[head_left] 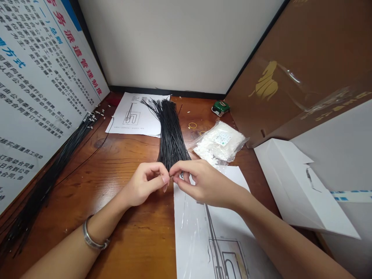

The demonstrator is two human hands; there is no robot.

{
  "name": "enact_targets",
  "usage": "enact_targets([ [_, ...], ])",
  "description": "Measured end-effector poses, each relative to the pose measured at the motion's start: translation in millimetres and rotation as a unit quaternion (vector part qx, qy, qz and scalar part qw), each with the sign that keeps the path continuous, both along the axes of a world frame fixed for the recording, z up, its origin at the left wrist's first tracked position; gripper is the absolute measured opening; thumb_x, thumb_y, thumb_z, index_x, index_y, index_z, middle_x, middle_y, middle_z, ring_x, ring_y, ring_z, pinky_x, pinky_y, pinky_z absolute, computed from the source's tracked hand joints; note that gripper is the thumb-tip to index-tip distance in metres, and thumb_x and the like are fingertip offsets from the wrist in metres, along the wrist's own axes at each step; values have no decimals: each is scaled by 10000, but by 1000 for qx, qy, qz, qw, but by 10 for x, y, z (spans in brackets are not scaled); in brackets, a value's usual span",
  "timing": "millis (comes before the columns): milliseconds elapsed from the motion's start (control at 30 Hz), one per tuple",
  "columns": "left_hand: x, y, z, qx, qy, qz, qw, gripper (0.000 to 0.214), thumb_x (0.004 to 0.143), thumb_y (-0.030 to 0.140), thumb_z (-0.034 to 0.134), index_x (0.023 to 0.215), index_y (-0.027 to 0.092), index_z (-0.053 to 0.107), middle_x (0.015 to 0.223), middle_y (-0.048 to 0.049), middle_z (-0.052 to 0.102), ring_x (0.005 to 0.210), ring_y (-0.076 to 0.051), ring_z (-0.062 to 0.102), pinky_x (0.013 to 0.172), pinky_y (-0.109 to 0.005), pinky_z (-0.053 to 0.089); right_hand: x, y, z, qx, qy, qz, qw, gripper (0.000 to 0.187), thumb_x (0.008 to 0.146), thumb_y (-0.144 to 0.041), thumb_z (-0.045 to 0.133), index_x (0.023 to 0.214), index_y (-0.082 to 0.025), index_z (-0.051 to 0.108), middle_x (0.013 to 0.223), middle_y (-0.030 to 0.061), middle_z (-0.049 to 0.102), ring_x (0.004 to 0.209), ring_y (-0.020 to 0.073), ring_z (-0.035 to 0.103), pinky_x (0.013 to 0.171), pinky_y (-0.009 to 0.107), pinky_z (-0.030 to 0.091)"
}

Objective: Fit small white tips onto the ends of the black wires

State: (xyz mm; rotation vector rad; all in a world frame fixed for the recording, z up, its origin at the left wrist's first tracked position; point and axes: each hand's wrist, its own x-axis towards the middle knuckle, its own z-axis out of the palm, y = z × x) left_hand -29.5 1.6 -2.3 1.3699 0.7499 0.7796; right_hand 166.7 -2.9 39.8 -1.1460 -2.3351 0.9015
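Note:
My left hand (pixel 148 182) and my right hand (pixel 200 180) meet above the table, both closed in a pinch, fingertips almost touching. A short bit of thin black wire (pixel 171 176) shows between them at the left fingertips. Whatever the right fingers hold is too small and hidden to make out. Just beyond the hands lies a thick bundle of black wires (pixel 171 131), its near end partly covered by them. Under my right hand is a printed drawing sheet (pixel 188 240) with a glossy surface.
A second wire bundle (pixel 52 170) with small white ends lies at the left. Beyond are another drawing sheet (pixel 116 124), a clear bag of small white parts (pixel 223 141), a rubber band (pixel 192 125) and a green tape measure (pixel 220 108). Panels and a brown carton (pixel 305 69) border the table.

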Motion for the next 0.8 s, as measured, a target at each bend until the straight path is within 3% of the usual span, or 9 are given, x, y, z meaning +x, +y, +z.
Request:
enact_targets([
  [167, 80, 54, -73, -106, -52, 37, 992, 344, 878, 416, 489, 674, 147, 553, 476, 51, 449, 360, -43, 262, 339, -170, 191, -1, -27, 12, 26, 37, 41, 998, 182, 802, -91, 522, 865, -168, 674, 759, -12, 691, 586, 91, 529, 584, 223, 406],
  [333, 148, 85, -50, -114, 8, 77, 990, 292, 865, 421, 520, 799, 148, 600, 591, 30, 548, 353, -28, 304, 328, -158, 207, -88, -133, 59, 16, 31, 130, 991, 174, 782, -62, 545, 814, -144, 695, 684, -10, 676, 568, 91, 519, 590, 228, 396],
  [433, 138, 80, -45, -115, 16, 74, 990, 290, 843, 416, 555, 733, 148, 568, 582, 29, 551, 362, -27, 307, 339, -160, 203, -89, -165, 98, -2, 6, 155, 988, 203, 767, -52, 554, 874, -154, 693, 691, -22, 678, 563, 90, 522, 600, 230, 397],
  [533, 106, 73, -60, -108, 4, 57, 993, 307, 836, 395, 560, 652, 152, 527, 481, 52, 477, 366, -38, 292, 354, -168, 189, -14, -131, 128, 2, 3, 127, 992, 310, 801, -69, 516, 1065, -176, 637, 777, -28, 690, 574, 89, 537, 626, 240, 406],
  [667, 70, 52, -43, -51, 16, 1, 999, 305, 835, 342, 563, 606, 142, 561, 515, 14, 553, 408, -58, 395, 409, -189, 289, 66, -55, 118, 45, -20, 28, 998, 399, 823, -95, 486, 1200, -205, 555, 794, -38, 698, 560, 102, 532, 677, 279, 406],
  [800, 38, 28, 22, 20, 54, -101, 993, 318, 841, 328, 569, 604, 131, 646, 522, -32, 599, 511, -121, 534, 525, -242, 397, 18, -35, 61, 44, -33, 30, 998, 276, 849, -124, 476, 1063, -191, 636, 801, -17, 706, 608, 117, 563, 656, 278, 401],
])
